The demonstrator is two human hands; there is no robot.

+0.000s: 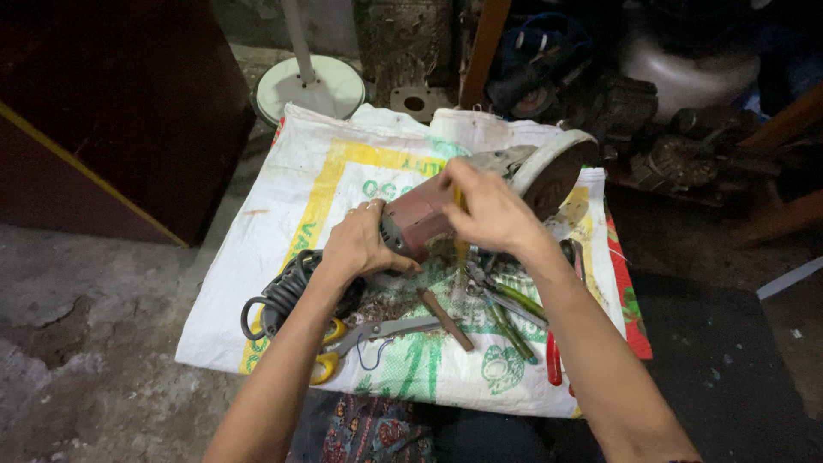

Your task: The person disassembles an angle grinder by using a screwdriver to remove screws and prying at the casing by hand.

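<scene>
Grinder [480, 193]: a big power tool with a dull red body and a grey head. It lies tilted over the middle of the white sack, held up a little by both hands.
Round guard [553, 171]: the wide round part sits at the far end of the grinder, facing to the right.
Left hand [360, 244]: its grip is closed around the near end of the red body, fingers curled tight on it.
Right hand [489, 206]: it lies over the top of the body. The fingers are closed on a thin yellow tool [460, 225] that points down. I cannot tell what kind of tool it is.
White sack [283, 223]: a woven bag with yellow and green print, spread flat on the floor [94, 317] under everything.
Black cord [287, 296]: coiled up just beside the left wrist.
Scissors [360, 339]: yellow handles, lying on the sack near the left arm.
Brown stick [446, 319]: a short piece lying next to the scissors' blades.
Red-handled pliers [554, 356]: on the sack, close to the right arm.
Green-handled tools [513, 319]: two or three lie under the right wrist.
White round base [310, 86]: stands on the floor past the sack.
</scene>
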